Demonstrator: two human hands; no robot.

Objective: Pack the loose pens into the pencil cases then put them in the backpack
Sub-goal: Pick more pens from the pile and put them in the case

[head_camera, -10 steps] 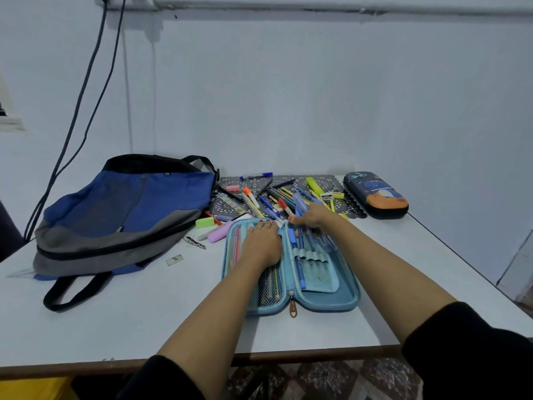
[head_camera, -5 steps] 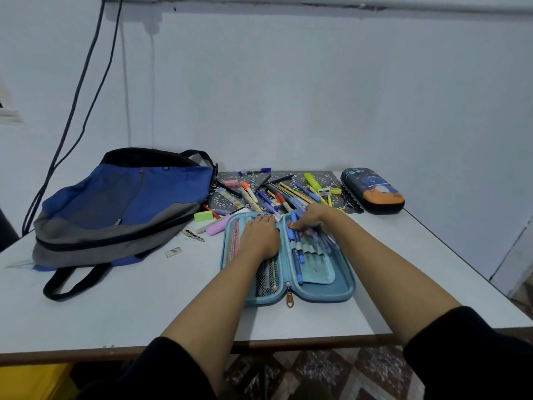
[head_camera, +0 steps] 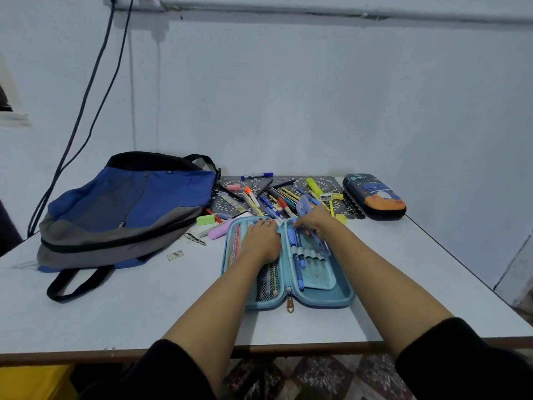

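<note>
Two bare forearms in black sleeves reach over the near edge of the white table [head_camera: 129, 313] to a light blue pencil case [head_camera: 343, 298] that lies open flat, its zip pull toward the person. Its left half has a mesh pocket with pens and pencils behind it. The left hand [head_camera: 264, 241] lies palm down on that half, fingers straight and together. Its right half holds blue pens [head_camera: 297, 255] in elastic loops. The right hand [head_camera: 313, 222] is at the far end of that half, fingers curled round a few pale pens [head_camera: 321, 245] that slant across the loops. Just beyond the case, loose pens [head_camera: 277, 197] lie heaped on a patterned mat [head_camera: 300, 180], with a green eraser [head_camera: 205, 220] at their left. A blue and grey backpack [head_camera: 127, 209] lies on its side at far left. A zipped dark pencil case [head_camera: 375, 197] sits at far right, near the wall.
</note>
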